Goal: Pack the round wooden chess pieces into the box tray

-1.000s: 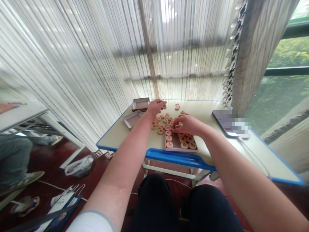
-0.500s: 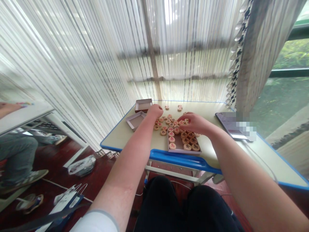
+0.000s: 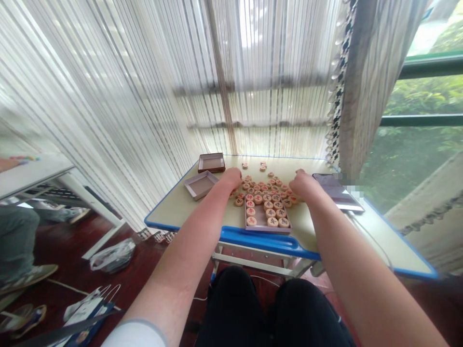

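A shallow box (image 3: 260,214) near the table's front edge holds round Chinese chess pieces (image 3: 268,205), in red and black characters, along its left, back and right parts; its front middle shows bare floor. Behind it lies a loose heap of more pieces (image 3: 272,182). My left hand (image 3: 232,177) is closed at the heap's left side, its fingertips turned down and hidden. To the right of the heap my right hand (image 3: 301,182) is also closed, fingers curled in. What either hand holds, if anything, cannot be made out.
Two shallow box parts, an open tray (image 3: 194,191) and a darker-sided one (image 3: 211,168), sit at the table's left. A tablet-like device (image 3: 334,192) with a cable lies right. Several pieces (image 3: 263,166) stand at the back. Another person's hand (image 3: 6,164) rests on a neighbouring table.
My right hand has moved right, off the box's back row, which now shows red pieces. My left hand stays beside the heap. The whole view has shifted slightly.
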{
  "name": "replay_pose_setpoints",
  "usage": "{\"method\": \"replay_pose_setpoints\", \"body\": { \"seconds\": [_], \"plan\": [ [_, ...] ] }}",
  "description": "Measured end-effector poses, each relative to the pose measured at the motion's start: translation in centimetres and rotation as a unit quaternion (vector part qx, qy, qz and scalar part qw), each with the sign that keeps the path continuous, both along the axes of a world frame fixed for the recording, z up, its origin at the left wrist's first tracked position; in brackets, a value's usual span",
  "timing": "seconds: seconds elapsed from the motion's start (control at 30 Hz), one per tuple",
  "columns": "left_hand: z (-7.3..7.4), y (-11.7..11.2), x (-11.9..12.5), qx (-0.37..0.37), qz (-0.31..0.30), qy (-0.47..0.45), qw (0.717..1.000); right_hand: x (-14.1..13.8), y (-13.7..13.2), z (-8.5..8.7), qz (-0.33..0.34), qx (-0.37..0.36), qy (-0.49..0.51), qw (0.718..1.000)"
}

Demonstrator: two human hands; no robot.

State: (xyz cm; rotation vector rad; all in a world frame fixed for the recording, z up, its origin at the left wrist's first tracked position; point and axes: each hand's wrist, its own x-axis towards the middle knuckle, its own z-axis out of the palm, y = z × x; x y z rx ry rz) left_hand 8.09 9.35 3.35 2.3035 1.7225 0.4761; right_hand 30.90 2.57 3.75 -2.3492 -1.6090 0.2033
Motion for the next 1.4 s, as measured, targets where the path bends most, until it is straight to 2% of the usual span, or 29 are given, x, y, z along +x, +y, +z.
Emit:
{"method": "replay_pose_setpoints", "body": {
  "seconds": [0.13, 0.2, 0.4, 0.7, 0.8, 0.97, 1.13, 1.4],
  "plan": [
    [-0.3, -0.3, 0.2, 0.018, 0.045, -0.038, 0.998, 0.4, 0.1, 0.1, 0.059, -0.052, -0.037, 0.996],
    [-0.3, -0.3, 0.2, 0.021, 0.044, -0.020, 0.999, 0.5, 0.2, 0.0, 0.090, -0.062, -0.051, 0.993],
    [-0.4, 0.0, 0.4, 0.027, 0.008, 0.068, 0.997, -0.2, 1.1, -0.6, 0.155, -0.012, -0.048, 0.987],
    [-0.2, -0.4, 0.6, 0.029, 0.027, 0.097, 0.995, 0.0, 1.6, -1.1, 0.082, 0.034, -0.073, 0.993],
    [-0.3, -0.2, 0.4, 0.045, 0.048, 0.084, 0.994, 0.3, 1.8, -1.1, 0.098, 0.050, -0.042, 0.993],
    [-0.5, 0.0, 0.3, 0.057, 0.076, 0.070, 0.993, 0.5, 1.7, -1.3, 0.134, 0.027, -0.034, 0.990],
    [-0.5, 0.1, 0.3, 0.059, 0.066, 0.072, 0.993, 0.6, 1.8, -1.4, 0.137, 0.038, -0.043, 0.989],
    [-0.3, -0.3, 0.4, 0.041, 0.074, 0.071, 0.994, 0.5, 1.2, -0.9, 0.131, -0.008, -0.054, 0.990]
  ]
}}
